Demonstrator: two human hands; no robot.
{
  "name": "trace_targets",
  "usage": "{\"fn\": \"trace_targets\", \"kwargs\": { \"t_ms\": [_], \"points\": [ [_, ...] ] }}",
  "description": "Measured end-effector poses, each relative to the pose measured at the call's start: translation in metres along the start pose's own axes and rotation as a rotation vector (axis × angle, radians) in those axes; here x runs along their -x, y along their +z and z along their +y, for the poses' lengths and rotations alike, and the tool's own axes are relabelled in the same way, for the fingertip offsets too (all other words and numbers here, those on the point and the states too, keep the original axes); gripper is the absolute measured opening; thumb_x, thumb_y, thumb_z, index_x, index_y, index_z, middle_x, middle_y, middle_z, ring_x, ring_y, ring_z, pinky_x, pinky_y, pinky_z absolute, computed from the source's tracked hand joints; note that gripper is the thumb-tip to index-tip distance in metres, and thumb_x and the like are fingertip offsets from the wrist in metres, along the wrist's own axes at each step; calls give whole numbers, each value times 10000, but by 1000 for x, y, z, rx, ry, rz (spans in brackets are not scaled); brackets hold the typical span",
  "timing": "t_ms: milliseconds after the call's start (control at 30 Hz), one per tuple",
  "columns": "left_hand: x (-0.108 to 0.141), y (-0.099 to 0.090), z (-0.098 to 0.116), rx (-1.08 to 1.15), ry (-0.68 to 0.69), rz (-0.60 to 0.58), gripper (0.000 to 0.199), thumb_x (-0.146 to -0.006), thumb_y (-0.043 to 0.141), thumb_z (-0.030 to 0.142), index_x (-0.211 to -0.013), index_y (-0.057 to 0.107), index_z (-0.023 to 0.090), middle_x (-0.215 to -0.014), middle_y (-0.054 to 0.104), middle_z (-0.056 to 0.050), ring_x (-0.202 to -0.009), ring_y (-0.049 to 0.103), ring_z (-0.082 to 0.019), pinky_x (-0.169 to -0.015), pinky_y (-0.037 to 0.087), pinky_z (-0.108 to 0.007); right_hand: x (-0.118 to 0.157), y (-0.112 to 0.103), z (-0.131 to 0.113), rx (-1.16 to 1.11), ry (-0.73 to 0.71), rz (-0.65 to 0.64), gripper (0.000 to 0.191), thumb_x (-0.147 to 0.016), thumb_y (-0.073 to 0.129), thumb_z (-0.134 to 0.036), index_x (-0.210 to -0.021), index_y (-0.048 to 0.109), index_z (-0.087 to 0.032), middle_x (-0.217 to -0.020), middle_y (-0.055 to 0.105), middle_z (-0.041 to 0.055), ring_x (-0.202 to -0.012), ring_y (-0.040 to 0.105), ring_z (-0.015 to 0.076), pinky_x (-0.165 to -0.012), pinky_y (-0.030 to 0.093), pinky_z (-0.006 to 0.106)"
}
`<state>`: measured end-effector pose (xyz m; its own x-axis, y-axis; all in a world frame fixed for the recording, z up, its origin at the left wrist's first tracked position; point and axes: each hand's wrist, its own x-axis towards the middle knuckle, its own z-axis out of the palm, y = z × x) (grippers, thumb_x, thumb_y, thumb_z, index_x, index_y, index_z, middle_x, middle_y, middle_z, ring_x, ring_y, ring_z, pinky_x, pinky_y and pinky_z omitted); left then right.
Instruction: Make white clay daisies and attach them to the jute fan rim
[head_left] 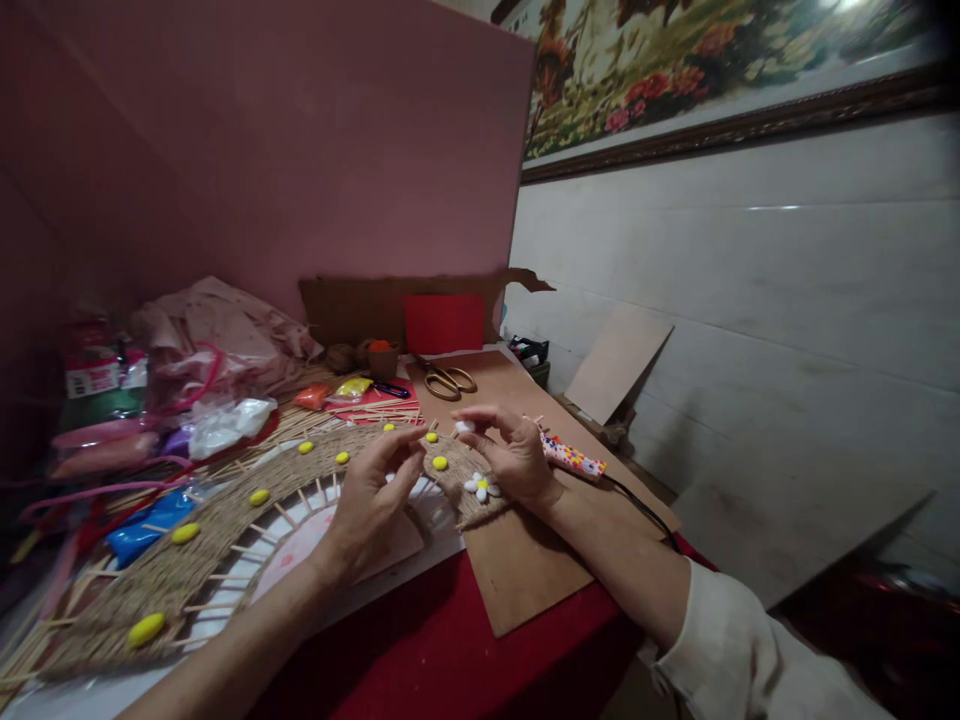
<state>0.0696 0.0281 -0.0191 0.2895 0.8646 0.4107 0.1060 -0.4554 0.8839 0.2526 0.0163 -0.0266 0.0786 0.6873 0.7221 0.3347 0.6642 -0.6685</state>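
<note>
An arched band of woven twine on thin wooden sticks lies across the table, dotted with yellow clay ovals. At its right end sits a flower with white petals and a yellow centre. Between the thumb and fingers of my right hand is a small white clay piece, held just above the band. My left hand hovers over the band's middle, fingers curled and thumb close to the index finger; whatever may be between them is hidden.
Gold-handled scissors lie on brown board behind my hands. A flower-patterned tool with a black cord lies right of my right hand. Bagged clay in several colours, including a blue packet, crowds the left. A red tablecloth covers the front.
</note>
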Motion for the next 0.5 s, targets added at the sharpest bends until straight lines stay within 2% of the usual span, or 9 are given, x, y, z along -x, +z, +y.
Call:
{"fn": "trace_targets", "kwargs": {
  "t_ms": [100, 200, 300, 400, 500],
  "points": [
    [2, 5, 0, 228, -109, -59, 261, -806, 610, 311, -1036, 636, 191, -898, 669, -33, -784, 613, -151, -699, 481, -276, 5, 2, -7, -12, -42, -65, 260, -791, 634, -162, -1039, 575, -214, -950, 662, 38, -773, 611, 132, -730, 517, 284],
    [3, 10, 3, 378, -156, -132, 250, -782, 655, 294, -1008, 635, 188, -941, 680, -41, -778, 618, -138, -660, 481, -251, 11, 4, -10, 47, -120, -146, 272, -796, 608, -125, -1045, 554, -222, -909, 609, 22, -744, 576, 124, -687, 503, 264],
    [4, 14, 5, 501, -231, -181, 208, -737, 708, 251, -923, 659, 171, -868, 695, -34, -696, 612, -115, -583, 463, -216, 13, 5, -12, 66, -189, -234, 277, -817, 588, -134, -1070, 550, -240, -877, 603, 14, -759, 563, 136, -686, 497, 275],
    [5, 14, 3, 589, -293, -160, 146, -719, 727, 231, -826, 666, 152, -749, 687, -15, -599, 586, -91, -540, 451, -202, 14, 5, -13, 72, -210, -261, 246, -815, 611, -165, -1047, 574, -238, -965, 587, 40, -827, 566, 154, -713, 505, 296],
    [5, 13, 1, 639, -314, -104, 145, -726, 727, 219, -835, 650, 162, -737, 683, -2, -589, 586, -87, -562, 468, -211, 13, 5, -13, 88, -181, -250, 224, -813, 640, -208, -1032, 593, -223, -985, 560, 51, -787, 558, 143, -675, 506, 287]
  ]
}}
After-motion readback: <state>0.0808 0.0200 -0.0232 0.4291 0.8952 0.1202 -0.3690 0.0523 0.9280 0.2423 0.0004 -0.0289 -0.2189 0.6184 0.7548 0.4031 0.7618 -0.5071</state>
